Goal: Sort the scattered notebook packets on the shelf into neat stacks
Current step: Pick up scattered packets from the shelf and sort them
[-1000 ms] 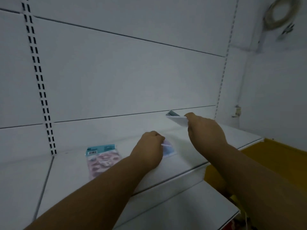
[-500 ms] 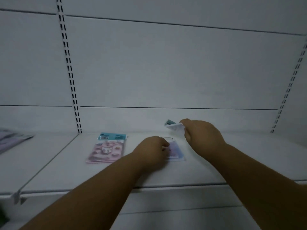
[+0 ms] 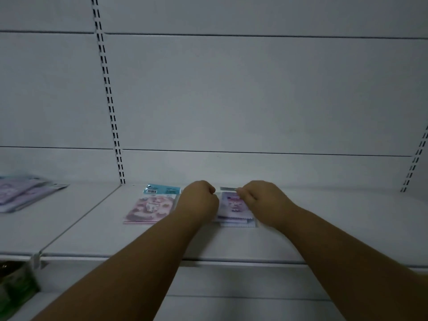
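A small stack of purple notebook packets (image 3: 234, 208) lies flat on the white shelf (image 3: 231, 242), between my two hands. My left hand (image 3: 199, 200) is curled at the stack's left edge, and my right hand (image 3: 261, 200) pinches the top packet at its far right corner. Just left of my left hand lies a pink notebook packet (image 3: 151, 206) with a teal header and barcode, flat on the shelf. My hands hide parts of both packets.
More purple packets (image 3: 22, 192) lie in a loose pile on the neighbouring shelf section at far left. A slotted upright (image 3: 108, 98) divides the back panels. Green items (image 3: 16, 286) show on the lower shelf at bottom left.
My right hand has brought the raised packet down onto the purple one between my hands. The view has shifted left, so the pile at far left shows more.
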The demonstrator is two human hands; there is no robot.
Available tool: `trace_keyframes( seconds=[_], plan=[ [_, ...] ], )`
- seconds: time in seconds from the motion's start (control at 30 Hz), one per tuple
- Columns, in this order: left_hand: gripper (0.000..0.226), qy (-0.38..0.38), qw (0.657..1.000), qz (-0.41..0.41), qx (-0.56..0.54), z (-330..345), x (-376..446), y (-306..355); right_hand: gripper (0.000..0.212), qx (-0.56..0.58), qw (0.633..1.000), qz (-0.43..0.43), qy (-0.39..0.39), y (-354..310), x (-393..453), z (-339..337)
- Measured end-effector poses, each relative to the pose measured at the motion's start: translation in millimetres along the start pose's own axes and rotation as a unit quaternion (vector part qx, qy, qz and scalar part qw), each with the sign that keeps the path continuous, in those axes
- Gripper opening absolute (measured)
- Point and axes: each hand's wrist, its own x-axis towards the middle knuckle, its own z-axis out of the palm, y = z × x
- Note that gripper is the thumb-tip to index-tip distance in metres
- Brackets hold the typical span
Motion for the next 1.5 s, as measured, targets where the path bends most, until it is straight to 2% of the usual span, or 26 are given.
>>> trace_keyframes(
  seconds=[0.07,0.13,0.23,0.3,0.37,0.47,0.6,0.73,0.9,1.0,1.1,1.27,1.4,1.5],
  plan=[
    [0.017,-0.027,0.998,0.002,0.06,0,-1,2,0.025,-0.01,0.999,0.043,0.026,7,2,0],
    [0.028,-0.032,0.995,-0.004,0.095,2,0,5,0.017,-0.006,0.996,0.085,0.009,10,2,3],
    [0.029,-0.037,0.994,0.0,0.101,5,2,8,0.014,0.013,0.994,0.108,-0.004,11,1,10],
    [0.024,-0.043,0.996,0.006,0.084,5,0,7,0.015,0.004,0.995,0.101,0.001,9,-1,9],
    [0.009,-0.031,0.997,0.01,0.075,1,-2,2,0.018,-0.032,0.997,0.075,0.005,5,0,4],
    [0.025,0.009,0.995,0.029,0.092,-14,-6,-16,0.026,-0.068,0.997,0.028,0.017,-17,5,-4],
    [0.027,0.046,0.983,0.087,0.158,-59,-17,-56,0.043,-0.073,0.995,-0.037,0.053,-85,23,-5],
    [0.029,0.098,0.967,0.1,0.215,-136,-33,-132,0.047,-0.081,0.988,-0.11,0.078,-183,53,13],
    [0.041,0.123,0.946,0.027,0.297,-253,-70,-267,0.053,-0.046,0.983,-0.159,0.075,-336,97,64],
    [0.053,0.107,0.932,-0.034,0.345,-318,-90,-340,0.057,-0.024,0.982,-0.176,0.062,-426,125,97],
    [0.056,0.089,0.926,-0.069,0.36,-370,-94,-397,0.058,-0.024,0.985,-0.168,0.042,-491,154,125],
    [0.049,0.085,0.939,-0.066,0.325,-408,-53,-462,0.056,-0.04,0.991,-0.131,-0.006,-542,209,172],
    [0.044,0.111,0.949,-0.014,0.293,-406,-6,-486,0.058,-0.066,0.991,-0.111,-0.019,-541,249,200],
    [0.041,0.104,0.963,-0.005,0.249,-403,31,-501,0.059,-0.069,0.993,-0.088,-0.026,-536,279,215]
  ],
)
